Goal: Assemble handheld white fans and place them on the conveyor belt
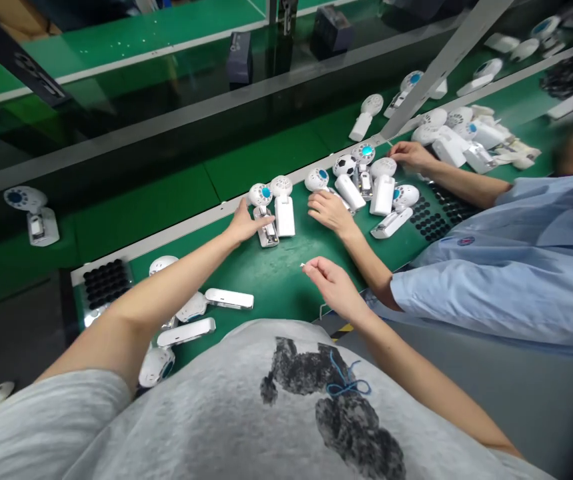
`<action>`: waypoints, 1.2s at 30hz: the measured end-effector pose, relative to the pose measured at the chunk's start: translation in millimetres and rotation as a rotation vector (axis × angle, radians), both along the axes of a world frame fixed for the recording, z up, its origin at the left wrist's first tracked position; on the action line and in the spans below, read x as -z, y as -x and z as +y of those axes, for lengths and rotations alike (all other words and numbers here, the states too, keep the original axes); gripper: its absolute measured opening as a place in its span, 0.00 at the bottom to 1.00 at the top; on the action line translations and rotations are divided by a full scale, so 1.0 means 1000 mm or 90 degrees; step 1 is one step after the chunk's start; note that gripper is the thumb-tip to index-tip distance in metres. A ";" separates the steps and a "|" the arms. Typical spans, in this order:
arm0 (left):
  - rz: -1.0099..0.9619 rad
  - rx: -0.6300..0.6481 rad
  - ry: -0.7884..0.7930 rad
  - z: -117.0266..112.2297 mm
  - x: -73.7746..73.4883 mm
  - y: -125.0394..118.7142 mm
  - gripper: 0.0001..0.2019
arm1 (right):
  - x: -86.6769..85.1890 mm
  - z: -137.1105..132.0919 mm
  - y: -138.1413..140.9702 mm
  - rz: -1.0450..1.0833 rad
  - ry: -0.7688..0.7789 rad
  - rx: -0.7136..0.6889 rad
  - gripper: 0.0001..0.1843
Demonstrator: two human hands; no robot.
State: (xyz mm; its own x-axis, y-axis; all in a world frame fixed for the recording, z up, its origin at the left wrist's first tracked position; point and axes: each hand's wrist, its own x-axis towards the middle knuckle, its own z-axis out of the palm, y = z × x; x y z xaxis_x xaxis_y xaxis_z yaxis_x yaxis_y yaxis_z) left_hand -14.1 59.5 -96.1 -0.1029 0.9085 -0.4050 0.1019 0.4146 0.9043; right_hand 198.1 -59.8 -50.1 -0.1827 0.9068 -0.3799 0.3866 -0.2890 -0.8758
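Observation:
My left hand (246,223) lies across the opened handle of a small white handheld fan (265,227), and its grip on the fan is unclear. A white handle cover (285,217) sits just right of that fan on the green conveyor belt (276,280). My right hand (333,283) hangs over the belt with its fingertips pinched on a tiny white part (302,265). Below my left forearm lie more white fan parts, including a long handle piece (229,299).
A co-worker's blue-sleeved hands (331,213) work among several white fans, one with a football pattern (345,165). A black-dotted pad (106,282) sits on the belt's near left. A fan (31,213) stands on a lower green surface. A metal rail (176,223) edges the belt.

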 end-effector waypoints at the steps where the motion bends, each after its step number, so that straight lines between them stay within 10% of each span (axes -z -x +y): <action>1: 0.026 0.048 -0.001 -0.012 -0.010 0.014 0.37 | 0.004 -0.002 0.007 -0.019 -0.013 -0.027 0.14; 5: 0.202 0.250 0.078 -0.062 -0.040 0.065 0.35 | 0.025 -0.012 0.054 -0.060 -0.066 -0.187 0.16; 9: 0.227 0.140 0.054 -0.096 -0.060 0.085 0.27 | 0.044 -0.014 0.098 -0.159 -0.065 -0.345 0.33; 17: -0.155 0.275 0.412 -0.164 -0.080 0.060 0.14 | 0.052 0.002 0.072 -0.080 0.061 -0.185 0.15; 21: -0.366 -0.102 0.264 -0.154 -0.060 0.023 0.21 | 0.023 -0.011 0.056 0.055 0.052 -0.055 0.17; 25: -0.414 -0.292 0.049 -0.121 -0.062 -0.007 0.27 | -0.016 -0.026 0.057 0.024 -0.068 -0.100 0.18; 36: -0.146 -0.078 -0.010 -0.116 -0.074 -0.007 0.29 | -0.050 -0.015 0.051 -0.007 -0.201 -0.187 0.13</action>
State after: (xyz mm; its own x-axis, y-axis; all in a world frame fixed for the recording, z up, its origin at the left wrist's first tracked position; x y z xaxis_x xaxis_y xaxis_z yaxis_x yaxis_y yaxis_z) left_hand -6.9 -56.6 -22.5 -0.1200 0.9015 -0.4158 -0.1575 0.3963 0.9045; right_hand 146.7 -75.1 0.3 -0.4482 0.8888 -0.0953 0.4223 0.1166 -0.8989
